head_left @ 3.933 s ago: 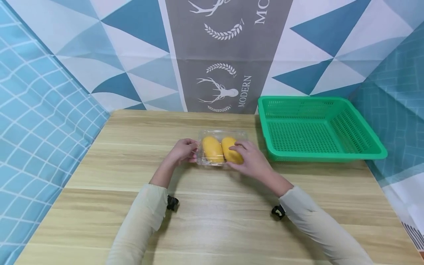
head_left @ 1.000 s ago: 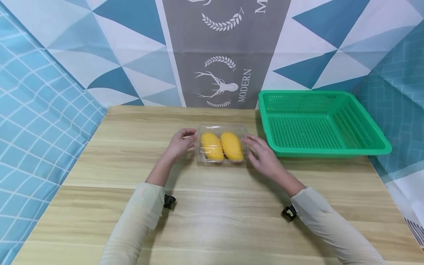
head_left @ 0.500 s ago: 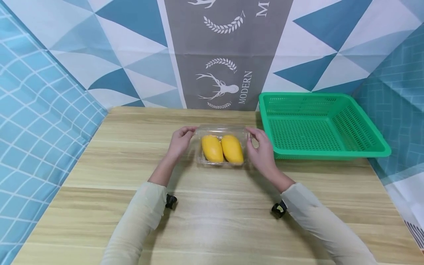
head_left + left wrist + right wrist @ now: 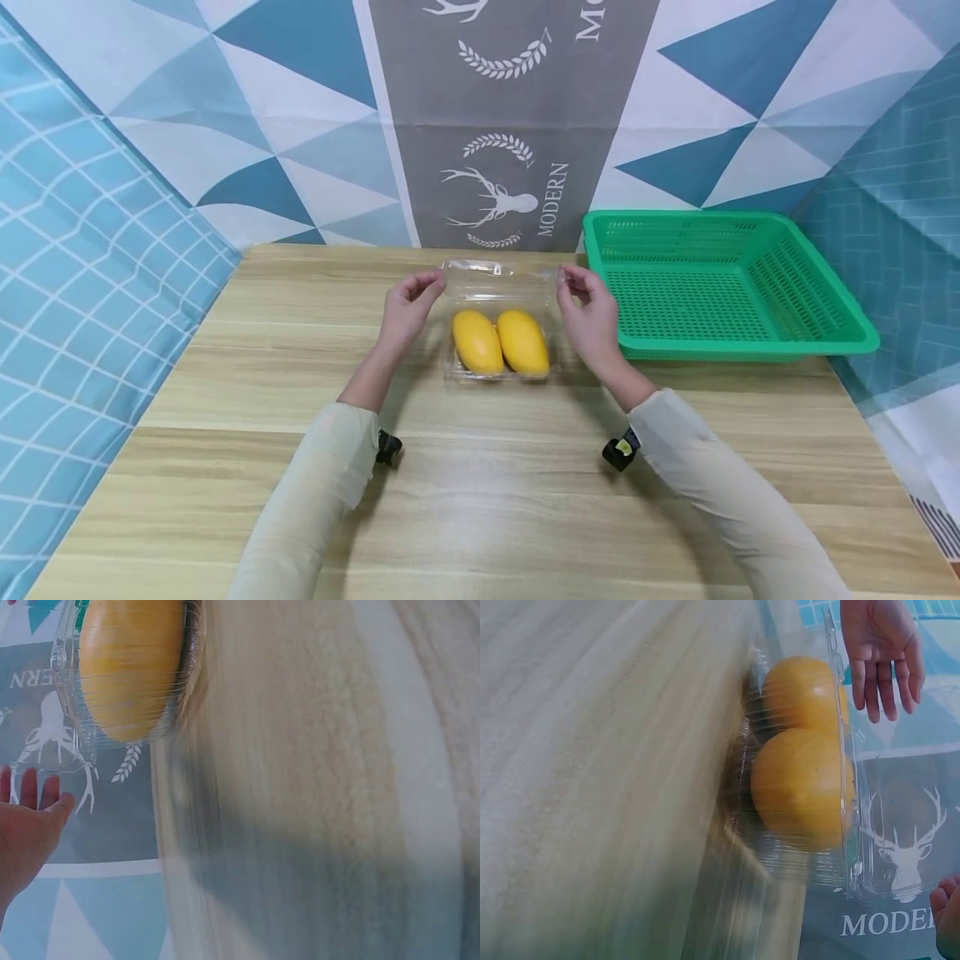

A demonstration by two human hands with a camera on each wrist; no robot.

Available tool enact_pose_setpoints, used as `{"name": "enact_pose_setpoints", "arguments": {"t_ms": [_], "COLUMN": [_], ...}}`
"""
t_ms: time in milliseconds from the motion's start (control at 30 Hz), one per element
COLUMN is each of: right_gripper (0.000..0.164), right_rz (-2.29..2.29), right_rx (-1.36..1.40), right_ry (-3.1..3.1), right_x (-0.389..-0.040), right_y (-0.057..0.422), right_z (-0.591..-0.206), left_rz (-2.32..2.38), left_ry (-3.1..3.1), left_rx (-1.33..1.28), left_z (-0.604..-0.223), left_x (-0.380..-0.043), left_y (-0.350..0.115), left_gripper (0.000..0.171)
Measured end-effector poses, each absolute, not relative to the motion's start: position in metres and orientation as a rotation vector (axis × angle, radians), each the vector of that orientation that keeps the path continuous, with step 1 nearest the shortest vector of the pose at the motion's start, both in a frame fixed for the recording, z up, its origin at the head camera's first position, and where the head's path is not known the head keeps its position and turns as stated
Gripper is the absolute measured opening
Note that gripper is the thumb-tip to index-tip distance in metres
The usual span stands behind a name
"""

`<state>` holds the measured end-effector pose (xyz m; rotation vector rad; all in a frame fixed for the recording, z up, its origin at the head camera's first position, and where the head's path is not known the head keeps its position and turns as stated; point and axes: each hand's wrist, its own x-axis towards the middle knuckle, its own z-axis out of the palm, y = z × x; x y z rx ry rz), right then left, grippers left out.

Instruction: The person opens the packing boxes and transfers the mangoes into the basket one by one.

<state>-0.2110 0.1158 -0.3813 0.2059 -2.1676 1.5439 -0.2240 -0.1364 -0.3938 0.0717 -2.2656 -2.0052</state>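
Observation:
Two yellow mangoes lie side by side in a clear plastic clamshell box on the table. The box's lid is raised and tilted back toward the wall. My left hand holds the lid's left corner between thumb and fingertips. At the opposite corner, my right hand pinches the lid. The left wrist view shows one mango through the box's ribbed side, with my left fingers at the lid's edge. The right wrist view shows both mangoes and, across the box, my left hand.
A green perforated basket stands right of the box, close to my right hand. Behind the wooden table rises a patterned wall covering. Blue tiled-pattern sheets hang at the left and right sides.
Earlier my right hand was over the right mango; then both hands moved to the box's sides. Since then they have lifted the lid and swung it back, uncovering the mangoes.

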Motion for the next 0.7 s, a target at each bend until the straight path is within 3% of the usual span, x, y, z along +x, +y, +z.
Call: {"name": "enact_pose_setpoints", "arguments": {"t_ms": [333, 700], "right_gripper": [0.026, 0.027], "right_rz": [1.659, 1.764], "right_rx": [0.08, 0.005], "right_ry": [-2.11, -2.04], "right_x": [-0.224, -0.212], "right_y": [0.109, 0.093], "right_z": [-0.376, -0.352], "left_rz": [-2.093, -2.176], "left_ry": [-2.114, -1.974], "left_rx": [0.1, 0.103], "left_z": [-0.393, -0.395], "left_x": [-0.236, -0.244], "left_y": [-0.134, -0.128], "left_gripper": [0.03, 0.025]}}
